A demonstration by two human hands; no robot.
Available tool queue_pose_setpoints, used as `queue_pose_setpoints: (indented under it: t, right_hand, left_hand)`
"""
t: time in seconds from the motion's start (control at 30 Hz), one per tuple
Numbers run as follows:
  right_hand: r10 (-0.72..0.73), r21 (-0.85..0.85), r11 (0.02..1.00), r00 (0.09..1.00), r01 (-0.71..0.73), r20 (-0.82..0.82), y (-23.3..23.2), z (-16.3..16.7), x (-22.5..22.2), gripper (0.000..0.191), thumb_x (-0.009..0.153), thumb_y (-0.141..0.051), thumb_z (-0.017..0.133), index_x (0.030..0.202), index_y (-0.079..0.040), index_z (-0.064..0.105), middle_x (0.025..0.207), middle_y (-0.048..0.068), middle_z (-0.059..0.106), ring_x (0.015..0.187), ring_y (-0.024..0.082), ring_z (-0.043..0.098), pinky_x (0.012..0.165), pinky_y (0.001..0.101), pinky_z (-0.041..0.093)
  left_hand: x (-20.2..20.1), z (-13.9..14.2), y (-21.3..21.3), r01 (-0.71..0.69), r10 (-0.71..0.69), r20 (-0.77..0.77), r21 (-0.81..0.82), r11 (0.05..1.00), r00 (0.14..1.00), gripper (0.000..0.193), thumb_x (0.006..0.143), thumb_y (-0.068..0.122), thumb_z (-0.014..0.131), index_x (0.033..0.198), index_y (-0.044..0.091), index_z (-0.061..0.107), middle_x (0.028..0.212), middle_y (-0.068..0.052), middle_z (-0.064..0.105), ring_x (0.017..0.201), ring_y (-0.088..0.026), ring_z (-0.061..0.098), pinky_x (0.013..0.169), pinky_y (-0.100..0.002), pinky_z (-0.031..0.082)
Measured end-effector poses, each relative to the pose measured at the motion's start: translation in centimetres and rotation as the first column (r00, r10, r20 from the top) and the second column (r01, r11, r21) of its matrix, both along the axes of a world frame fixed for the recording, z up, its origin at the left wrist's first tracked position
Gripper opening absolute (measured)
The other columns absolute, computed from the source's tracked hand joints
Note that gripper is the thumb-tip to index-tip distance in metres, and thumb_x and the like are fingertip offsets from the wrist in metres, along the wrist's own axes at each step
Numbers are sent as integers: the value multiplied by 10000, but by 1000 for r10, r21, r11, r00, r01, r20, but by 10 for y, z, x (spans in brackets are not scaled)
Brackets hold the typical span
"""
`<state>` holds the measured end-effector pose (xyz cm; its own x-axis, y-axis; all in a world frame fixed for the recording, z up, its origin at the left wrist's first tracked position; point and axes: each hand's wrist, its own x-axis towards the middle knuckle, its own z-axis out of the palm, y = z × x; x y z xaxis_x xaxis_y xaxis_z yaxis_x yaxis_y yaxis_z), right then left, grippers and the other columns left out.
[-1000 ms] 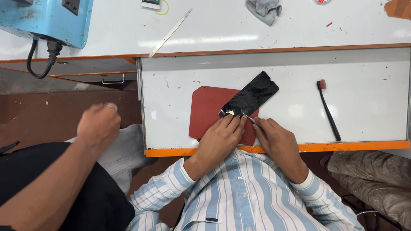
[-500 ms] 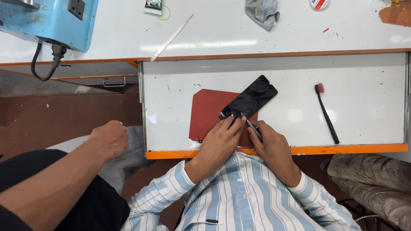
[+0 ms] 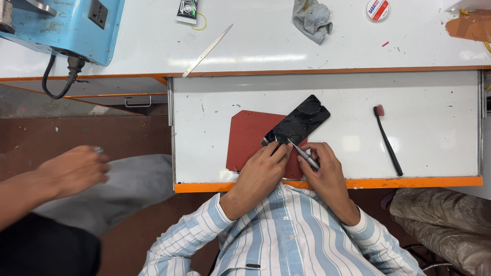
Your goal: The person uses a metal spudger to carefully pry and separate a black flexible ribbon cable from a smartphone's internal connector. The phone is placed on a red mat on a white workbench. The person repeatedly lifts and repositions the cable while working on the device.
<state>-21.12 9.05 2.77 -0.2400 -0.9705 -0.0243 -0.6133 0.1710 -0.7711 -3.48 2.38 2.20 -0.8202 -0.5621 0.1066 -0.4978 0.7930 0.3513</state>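
White surface, orange-edged, brown floor beside. Phone on red mat; left hand presses its near end, right hand grips a tool.

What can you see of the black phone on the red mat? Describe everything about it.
The black phone is a flat, glossy slab with rounded corners, its surface reflecting light unevenly. It lies diagonally, its lower end on the red mat, its upper end over the white tray. The left hand presses its lower end; the right hand holds a thin metal tool to that edge.
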Motion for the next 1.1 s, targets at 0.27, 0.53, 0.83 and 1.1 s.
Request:
queue_pose_setpoints:
  t: [0.27, 0.53, 0.83, 1.1]
  right_hand:
    - [25, 116, 993, 997, -16, -71, -1, 3, -4, 197, 990, -166, 651, 1101, -4, 667, 953, 127, 663, 745, 192, 681, 581, 306, 548]
    - [36, 66, 997, 989, -27, -145, -6, 7, -4, 232, 948, -178, 666, 1101, -5, 656, 942, 138, 734, 735, 211, 730, 593, 311, 578]
    - [-72, 67, 994, 990, 80, -123, -5, 10, -25, 238, 988, -207, 643, 1135, -19, 650, 949, 146, 733, 743, 233, 714, 626, 349, 558]
    - [19, 251, 968, 1000, -18, -2, -2, 2, -27, 282, 986, -217, 596, 1213, -52, 626, 1001, 122, 715, 780, 225, 701, 652, 355, 557]
  left_hand:
    - [-2, 2, -2, -1, 1, 5, -46, 999, 1000, 529, 826, 72, 695, 1331, -62, 615, 1171, -109, 640, 1108, -242, 609, 969, -356, 549]
    - [-1, 16, -11, -13, 11, -56, -35, 999, 998, 373, 901, 99, 674, 1247, -41, 679, 1006, -100, 677, 1011, -231, 642, 1034, -390, 518]
    - [2, 21, -29, -33, 85, -241, 212, 977, 967, 251, 944, 127, 698, 1167, 15, 717, 1130, -108, 673, 1050, -259, 634, 930, -376, 541]
    - [5, 14, -41, -104, 135, -208, 154, 983, 969, 492, 781, 225, 809, 1204, 16, 670, 1209, -143, 641, 1140, -310, 592, 959, -431, 505]
